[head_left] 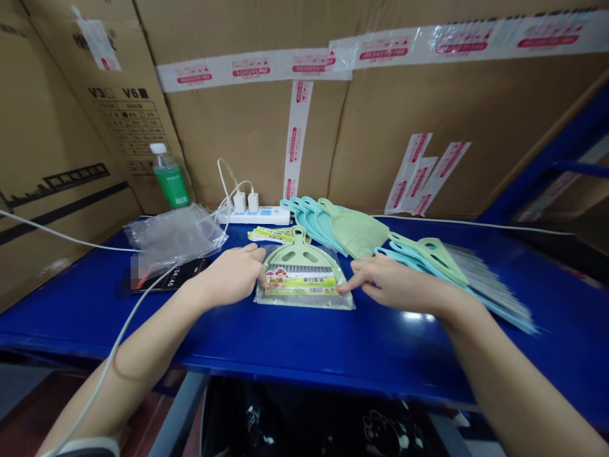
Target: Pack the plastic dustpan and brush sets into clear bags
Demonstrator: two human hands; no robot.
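Note:
A small green dustpan set in a clear bag [304, 276] with a yellow-green label lies flat on the blue table [304, 346]. My left hand [233, 274] presses its curled fingers on the bag's left edge. My right hand [387, 282] pinches the bag's right edge with its fingertips. Behind the bag lies a fanned stack of teal and green dustpans [340, 225]. To the right lie several small brushes [457, 270] with green and teal handles.
A heap of clear bags [176, 235] and a black phone [169, 278] sit at the left. A green bottle [170, 179] and a white power strip [254, 214] stand by the cardboard boxes [266, 127]. A white cable [118, 336] crosses my left arm. Loose label cards [269, 235] lie nearby.

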